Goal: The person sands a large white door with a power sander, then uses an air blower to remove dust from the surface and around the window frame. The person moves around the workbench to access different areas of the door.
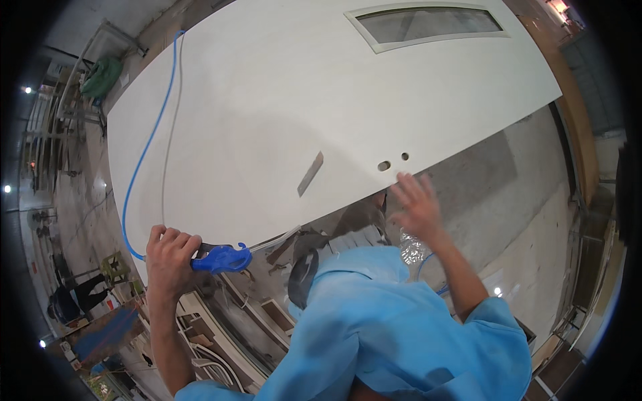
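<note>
A large white door panel point(247, 107) lies before me, with a framed glass window point(428, 25) at its far right. My left hand point(171, 257), at the panel's near left edge, is closed around a blue air tool point(224, 259); its exact kind is unclear. A blue hose point(144, 160) runs from that hand over the panel to the far edge. My right hand point(418, 208) is open, slightly blurred, fingers spread near the panel's edge. Beside its fingertips are an oval hole point(384, 166) and a smaller round hole point(404, 156). A flat grey-brown strip point(310, 174) rests on the panel.
Frames and boards point(221, 334) lie below on the left. A green bundle point(101, 77) and metal racks stand at the far left. Clear crumpled plastic point(413, 248) is beside my body. A long brown board point(575, 113) runs along the right.
</note>
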`<action>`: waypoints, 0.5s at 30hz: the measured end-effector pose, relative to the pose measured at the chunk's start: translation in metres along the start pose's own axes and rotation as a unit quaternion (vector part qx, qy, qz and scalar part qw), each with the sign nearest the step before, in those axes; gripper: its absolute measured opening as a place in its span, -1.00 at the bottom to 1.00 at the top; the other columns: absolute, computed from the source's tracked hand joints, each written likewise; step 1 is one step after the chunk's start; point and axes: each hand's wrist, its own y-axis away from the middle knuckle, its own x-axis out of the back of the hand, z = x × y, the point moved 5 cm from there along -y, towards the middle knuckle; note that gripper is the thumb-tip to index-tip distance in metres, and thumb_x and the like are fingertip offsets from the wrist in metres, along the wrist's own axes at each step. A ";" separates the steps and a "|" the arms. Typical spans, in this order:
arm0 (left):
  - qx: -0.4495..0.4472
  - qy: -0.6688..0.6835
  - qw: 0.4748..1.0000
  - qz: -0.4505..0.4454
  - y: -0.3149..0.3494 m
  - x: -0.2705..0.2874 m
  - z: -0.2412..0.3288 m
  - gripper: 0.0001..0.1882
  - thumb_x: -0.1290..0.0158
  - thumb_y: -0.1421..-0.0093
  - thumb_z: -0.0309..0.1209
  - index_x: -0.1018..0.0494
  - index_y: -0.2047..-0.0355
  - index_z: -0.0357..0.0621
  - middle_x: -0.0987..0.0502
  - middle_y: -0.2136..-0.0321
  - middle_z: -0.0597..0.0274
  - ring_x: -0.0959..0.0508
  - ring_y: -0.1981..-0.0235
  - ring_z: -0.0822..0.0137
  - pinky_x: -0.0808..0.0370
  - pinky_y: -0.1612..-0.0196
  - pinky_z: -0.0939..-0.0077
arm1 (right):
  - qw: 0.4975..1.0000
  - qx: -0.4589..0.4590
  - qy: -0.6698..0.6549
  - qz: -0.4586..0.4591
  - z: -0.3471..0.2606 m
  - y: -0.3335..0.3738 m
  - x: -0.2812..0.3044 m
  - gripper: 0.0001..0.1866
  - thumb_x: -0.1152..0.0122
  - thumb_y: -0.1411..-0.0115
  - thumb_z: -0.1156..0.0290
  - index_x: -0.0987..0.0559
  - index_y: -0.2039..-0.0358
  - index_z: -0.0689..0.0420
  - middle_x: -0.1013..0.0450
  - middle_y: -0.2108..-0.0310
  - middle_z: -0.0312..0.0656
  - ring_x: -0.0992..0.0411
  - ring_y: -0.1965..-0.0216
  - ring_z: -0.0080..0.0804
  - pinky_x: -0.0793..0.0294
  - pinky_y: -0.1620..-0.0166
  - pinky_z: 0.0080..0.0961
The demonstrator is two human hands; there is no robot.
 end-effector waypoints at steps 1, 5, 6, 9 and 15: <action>-0.001 0.018 1.000 0.005 0.011 0.002 -0.007 -0.69 -0.31 0.23 -0.51 -0.49 0.42 -0.07 -0.58 0.49 0.29 -0.56 0.34 0.18 -0.39 0.03 0.15 | 0.999 -0.011 0.033 0.011 0.012 -0.004 0.011 -0.03 -0.33 -0.18 -0.03 -0.18 -0.45 0.19 -0.11 -0.47 0.11 -0.01 -0.52 0.01 0.15 -0.51 0.11; -0.019 0.033 0.999 0.040 0.043 -0.002 -0.011 -0.70 -0.35 0.19 -0.34 -0.51 0.43 -0.07 -0.58 0.50 0.28 -0.57 0.34 0.20 -0.39 0.07 0.20 | 0.966 -0.181 0.186 0.009 0.065 -0.013 0.026 -0.01 -0.36 -0.17 0.01 -0.14 -0.46 0.22 -0.07 -0.49 0.09 -0.01 -0.52 -0.02 0.17 -0.52 0.08; -0.029 0.031 0.997 0.058 0.048 -0.003 -0.007 -0.70 -0.35 0.17 -0.33 -0.51 0.42 -0.07 -0.58 0.48 0.28 -0.57 0.33 0.19 -0.39 0.07 0.20 | 0.956 -0.211 0.202 0.007 0.068 -0.016 0.022 -0.02 -0.36 -0.18 0.03 -0.14 -0.46 0.23 -0.06 -0.50 0.08 0.00 -0.52 -0.03 0.17 -0.52 0.07; -0.039 0.034 0.996 0.077 0.057 -0.008 0.005 -0.70 -0.33 0.14 -0.32 -0.51 0.39 -0.08 -0.60 0.44 0.25 -0.58 0.29 0.17 -0.39 0.07 0.18 | 0.962 -0.223 0.155 0.006 0.049 -0.022 0.003 0.01 -0.41 -0.15 0.13 -0.11 -0.46 0.29 0.01 -0.52 0.08 0.04 -0.54 -0.04 0.15 -0.52 0.05; 0.000 0.077 0.990 0.116 0.068 -0.006 0.030 -0.75 -0.24 0.12 -0.40 -0.48 0.40 -0.12 -0.59 0.44 0.24 -0.57 0.28 0.15 -0.38 0.07 0.15 | 0.976 -0.162 0.146 0.003 0.073 -0.008 0.016 0.00 -0.44 -0.11 0.29 -0.11 -0.50 0.04 -0.04 -0.53 -0.18 0.00 -0.53 -0.24 0.09 -0.52 0.00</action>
